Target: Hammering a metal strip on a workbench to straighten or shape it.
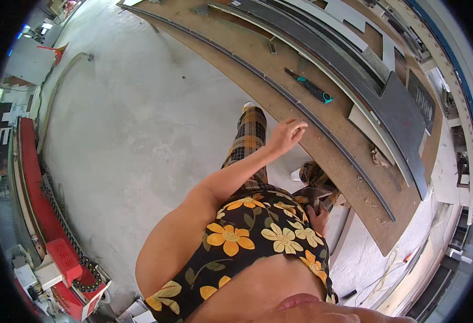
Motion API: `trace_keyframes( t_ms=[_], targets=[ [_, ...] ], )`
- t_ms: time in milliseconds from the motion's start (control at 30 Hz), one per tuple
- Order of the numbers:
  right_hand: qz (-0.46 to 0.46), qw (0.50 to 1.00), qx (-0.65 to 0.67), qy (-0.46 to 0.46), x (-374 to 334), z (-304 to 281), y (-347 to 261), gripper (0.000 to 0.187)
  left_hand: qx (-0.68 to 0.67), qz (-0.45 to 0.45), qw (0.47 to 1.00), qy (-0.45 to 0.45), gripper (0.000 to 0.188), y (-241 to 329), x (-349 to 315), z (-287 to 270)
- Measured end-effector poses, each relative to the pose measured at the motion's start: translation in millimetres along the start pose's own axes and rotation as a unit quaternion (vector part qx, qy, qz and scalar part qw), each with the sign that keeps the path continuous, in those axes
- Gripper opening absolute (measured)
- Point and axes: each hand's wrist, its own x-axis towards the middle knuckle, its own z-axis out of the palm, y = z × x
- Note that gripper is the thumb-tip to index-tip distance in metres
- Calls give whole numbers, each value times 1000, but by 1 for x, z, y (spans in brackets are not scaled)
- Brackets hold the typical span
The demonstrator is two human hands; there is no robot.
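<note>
My left hand point(287, 135) hovers by the near edge of a brown board-topped table point(376, 226). Its fingers are curled in, and nothing shows between them. Just beyond it, a long thin dark strip point(322, 128) with small marks along its length lies curving across the tabletop. Low against my body, my right hand point(318, 218) is partly hidden by my flowered top. Its fingers are closed around a greyish thing point(316, 192) whose kind I cannot make out. A black and teal utility knife point(314, 90) rests on the table past the strip.
Long dark grey panels point(403, 116) and white cut-out sheets point(349, 16) are piled at the table's far side. A small dark piece point(272, 47) lies near them. Red machinery point(34, 161) with a cable chain runs along the left. Cords point(390, 269) trail on the floor at right.
</note>
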Motion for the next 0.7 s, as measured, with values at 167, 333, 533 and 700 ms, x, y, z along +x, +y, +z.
trace_keyframes(
  t_ms=[167, 333, 533, 700],
  targets=[
    [-65, 997, 21, 48, -5, 0, -16, 40, 28, -44, 998, 32, 16, -7, -6, -23],
    [2, 999, 6, 33, -4, -10, -3, 46, 37, -57, 995, 77, 14, -19, -21, -38],
    [33, 998, 31, 32, -11, -17, -13, 47, 80, -87, 988, 103, 6, -44, -48, -58],
    [-91, 992, 2, 90, 0, -1, 13, 45, 152, -95, 976, 126, 17, -47, -71, -80]
  ],
)
